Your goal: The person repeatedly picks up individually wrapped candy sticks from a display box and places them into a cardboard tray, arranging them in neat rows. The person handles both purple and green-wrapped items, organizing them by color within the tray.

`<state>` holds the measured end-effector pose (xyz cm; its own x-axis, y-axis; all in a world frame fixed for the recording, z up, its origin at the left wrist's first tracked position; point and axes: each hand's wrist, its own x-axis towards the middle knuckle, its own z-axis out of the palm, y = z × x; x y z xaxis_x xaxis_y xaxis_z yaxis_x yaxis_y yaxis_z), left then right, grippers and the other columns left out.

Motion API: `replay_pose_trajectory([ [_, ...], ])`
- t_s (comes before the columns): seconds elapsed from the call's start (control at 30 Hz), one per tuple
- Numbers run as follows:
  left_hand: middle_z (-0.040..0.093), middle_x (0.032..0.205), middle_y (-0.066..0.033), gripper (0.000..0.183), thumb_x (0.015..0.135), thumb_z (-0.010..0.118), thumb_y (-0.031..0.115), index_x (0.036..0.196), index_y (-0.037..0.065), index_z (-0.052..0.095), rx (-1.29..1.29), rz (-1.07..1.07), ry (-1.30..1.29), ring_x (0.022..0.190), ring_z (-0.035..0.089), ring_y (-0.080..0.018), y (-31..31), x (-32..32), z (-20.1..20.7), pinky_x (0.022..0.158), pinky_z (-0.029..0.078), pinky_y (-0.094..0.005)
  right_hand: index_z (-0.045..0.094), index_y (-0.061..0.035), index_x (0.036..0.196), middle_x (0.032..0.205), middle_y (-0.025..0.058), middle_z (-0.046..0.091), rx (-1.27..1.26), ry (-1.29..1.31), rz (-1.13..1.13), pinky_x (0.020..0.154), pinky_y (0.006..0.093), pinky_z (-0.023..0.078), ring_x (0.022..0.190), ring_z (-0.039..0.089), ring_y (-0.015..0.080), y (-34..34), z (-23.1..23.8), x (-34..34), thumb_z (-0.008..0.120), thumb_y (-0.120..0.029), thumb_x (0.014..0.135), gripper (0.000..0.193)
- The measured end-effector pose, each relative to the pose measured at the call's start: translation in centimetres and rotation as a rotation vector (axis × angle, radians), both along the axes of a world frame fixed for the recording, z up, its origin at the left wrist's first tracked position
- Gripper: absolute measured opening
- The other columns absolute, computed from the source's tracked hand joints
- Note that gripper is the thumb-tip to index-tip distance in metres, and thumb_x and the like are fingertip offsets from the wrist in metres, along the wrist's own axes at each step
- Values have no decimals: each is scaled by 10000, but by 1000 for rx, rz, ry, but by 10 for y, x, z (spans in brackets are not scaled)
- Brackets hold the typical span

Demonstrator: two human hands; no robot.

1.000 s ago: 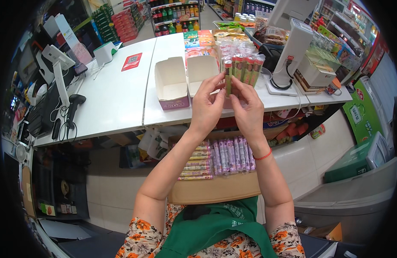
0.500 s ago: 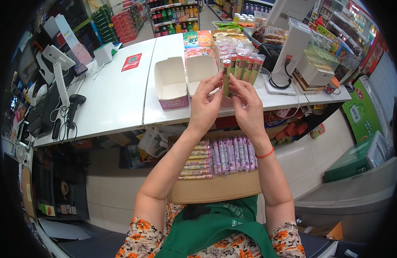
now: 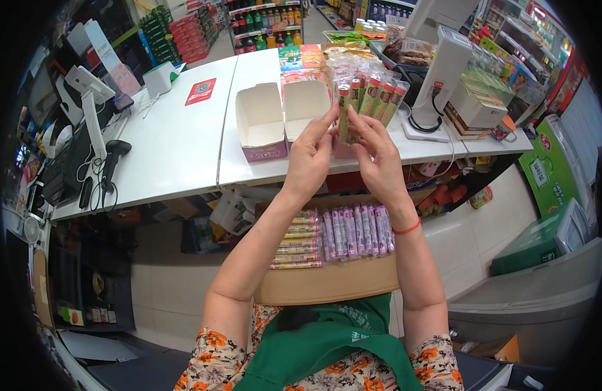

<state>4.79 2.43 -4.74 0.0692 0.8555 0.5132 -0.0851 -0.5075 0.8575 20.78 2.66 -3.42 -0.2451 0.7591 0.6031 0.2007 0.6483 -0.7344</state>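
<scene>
Above the counter's near edge, my left hand (image 3: 309, 159) and my right hand (image 3: 379, 156) are brought close together. Between their fingertips stands a slim green stick packet (image 3: 343, 111) with a dark and pale top, held upright. Just behind it, several similar green stick packets (image 3: 382, 101) with red upper ends lean to the right; my fingers hide their lower parts and most of what they stand in. To the left of my hands are two open white-lined boxes, a purple-fronted one (image 3: 263, 151) and another (image 3: 305, 107) beside it, with nothing visible inside.
Below the counter, an open cardboard carton (image 3: 327, 287) in front of me holds purple stick packets (image 3: 355, 231) and yellow ones (image 3: 298, 244). A barcode scanner (image 3: 112, 159) stands at the counter's left; a white device with a cable (image 3: 438, 85) is at the right.
Both hands stay around the same green stick packet, and its top sits slightly higher in the picture. The packets behind lean a little more to the right.
</scene>
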Motion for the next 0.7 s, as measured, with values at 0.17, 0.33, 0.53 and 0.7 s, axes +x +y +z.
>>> replay_pose_trajectory([
  [0.17,534,1460,-24,580,1032,452,-46,1572,164,424,12,8,16,1208,587,-136,1,4,0,976,480,-251,575,-154,1465,1341,125,565,43,46,-45,927,334,557,1129,631,236,2,-4,-1,545,141,872,663],
  [0.33,547,1411,-60,592,1003,481,-65,1554,151,448,61,73,14,1192,608,-164,2,6,-2,971,506,-276,563,-169,1476,1321,138,585,67,51,-13,922,340,560,1095,641,241,3,-2,-1,595,91,871,659],
  [0.53,587,1352,-63,572,995,574,-23,1536,129,465,10,148,-24,1149,614,-151,6,11,1,902,537,-267,523,-180,1506,1185,156,649,22,-23,13,887,351,551,1041,658,257,3,4,0,626,36,875,675],
  [0.7,637,1209,-43,495,983,638,25,1463,89,536,-46,268,37,1037,622,-128,18,12,6,832,538,-266,514,-188,1514,1173,159,649,123,-99,-36,899,379,537,1020,652,301,0,3,-1,623,23,863,693],
])
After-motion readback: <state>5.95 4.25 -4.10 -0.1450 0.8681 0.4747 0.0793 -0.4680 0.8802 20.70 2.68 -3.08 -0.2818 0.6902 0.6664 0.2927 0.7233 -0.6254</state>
